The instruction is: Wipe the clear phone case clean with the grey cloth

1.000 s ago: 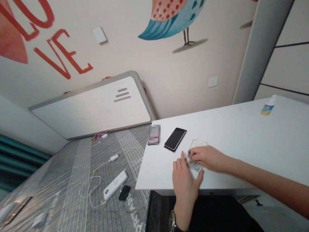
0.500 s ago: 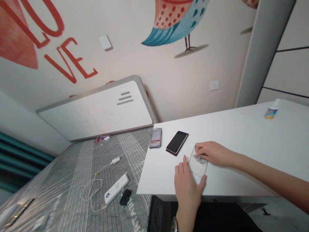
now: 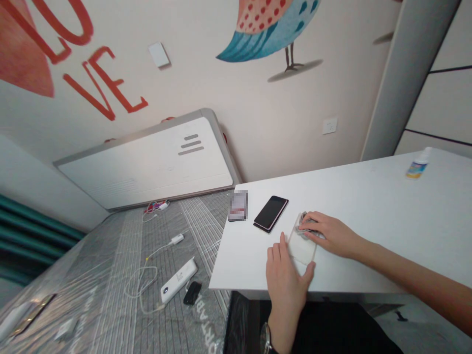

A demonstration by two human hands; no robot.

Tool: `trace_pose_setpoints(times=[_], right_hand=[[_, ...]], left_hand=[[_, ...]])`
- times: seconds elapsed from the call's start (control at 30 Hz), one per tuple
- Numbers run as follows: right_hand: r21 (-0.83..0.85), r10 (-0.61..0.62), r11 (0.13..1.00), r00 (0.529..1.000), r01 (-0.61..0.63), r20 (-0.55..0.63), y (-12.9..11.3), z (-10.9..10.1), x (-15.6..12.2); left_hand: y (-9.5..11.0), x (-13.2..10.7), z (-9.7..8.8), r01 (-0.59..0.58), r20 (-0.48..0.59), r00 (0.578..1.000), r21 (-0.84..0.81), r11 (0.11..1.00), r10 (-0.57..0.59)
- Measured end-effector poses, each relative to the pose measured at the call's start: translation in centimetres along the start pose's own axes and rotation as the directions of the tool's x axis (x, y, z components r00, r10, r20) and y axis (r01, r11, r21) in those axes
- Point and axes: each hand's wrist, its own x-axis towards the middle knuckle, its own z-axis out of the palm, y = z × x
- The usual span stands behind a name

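Note:
A clear phone case (image 3: 303,250) lies on the white table in front of me. My left hand (image 3: 286,275) steadies it at the near left, with the index finger along its left edge and the thumb at its near right corner. In my right hand (image 3: 328,231) is a crumpled grey cloth (image 3: 303,227), pressed onto the far end of the case. The fingers partly cover the cloth. Just beyond the case, to the left, a dark-screened phone (image 3: 271,212) lies flat.
A blurred-out small item (image 3: 238,205) sits at the table's far left corner. A white bottle (image 3: 418,164) stands at the back right of the table (image 3: 368,206). On the bed to the left are a white power bank (image 3: 179,280), a black object (image 3: 192,293) and a charging cable (image 3: 142,284).
My right hand has slid the cloth slightly toward the far end of the case, its fingers straighter now. The left hand keeps its place on the case. The view has tilted down a little.

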Motion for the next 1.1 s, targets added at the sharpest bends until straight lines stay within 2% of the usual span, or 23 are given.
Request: trace_pose_setpoints(times=[0.13, 0.27, 0.37, 0.5, 0.6, 0.67, 0.77, 0.87, 0.93, 1.03, 1.1], right_hand=[[0.078, -0.02, 0.997, 0.999, 0.022, -0.027, 0.4, 0.1, -0.4], [0.062, -0.015, 0.998, 1.0, 0.016, -0.015, 1.2, -0.5, 0.8], [0.035, 0.022, 0.999, 0.999, -0.021, -0.032, 0.7, -0.6, 1.7], [0.043, -0.075, 0.997, 0.995, 0.072, 0.071, -1.1, -0.3, 2.3], [-0.008, -0.047, 0.999, 0.996, 0.048, 0.069, -1.8, -0.5, 2.7], [-0.045, -0.041, 0.998, 0.997, 0.044, 0.067, -2.0, -0.8, 2.7], [-0.054, -0.111, 0.991, 0.985, 0.119, 0.132, -2.0, -1.2, 2.7], [-0.104, -0.071, 0.991, 0.992, 0.082, 0.105, -1.6, -1.6, 2.5], [-0.117, -0.068, 0.99, 0.992, 0.08, 0.105, -1.7, -1.5, 2.2], [-0.082, -0.147, 0.983, 0.974, 0.163, 0.175, -2.1, -0.9, 1.7], [-0.089, -0.144, 0.983, 0.974, 0.161, 0.173, -2.3, -0.6, 1.6]], left_hand=[[-0.1, -0.1, 0.1, -0.018, -0.019, 1.0, -0.002, 1.0, 0.018], [-0.2, -0.1, 0.2, -0.025, -0.015, 1.0, 0.0, 1.0, 0.025], [-0.3, 0.0, 0.2, -0.035, -0.027, 0.999, 0.004, 0.999, 0.035], [-0.4, 0.1, 0.2, -0.042, -0.019, 0.999, -0.027, 0.999, 0.041], [-0.3, 0.2, 0.2, -0.041, -0.02, 0.999, -0.002, 0.999, 0.041], [-0.3, 0.2, 0.2, -0.033, -0.029, 0.999, 0.012, 0.999, 0.034], [-0.2, 0.3, 0.3, -0.04, -0.031, 0.999, 0.007, 0.999, 0.04], [-0.2, 0.2, 0.2, -0.036, -0.032, 0.999, 0.018, 0.999, 0.037], [-0.1, 0.1, 0.1, -0.027, -0.026, 0.999, -0.004, 1.0, 0.027], [-0.2, 0.0, 0.0, -0.023, -0.024, 0.999, -0.062, 0.998, 0.021], [-0.3, -0.1, 0.0, -0.02, -0.031, 0.999, -0.065, 0.998, 0.018]])
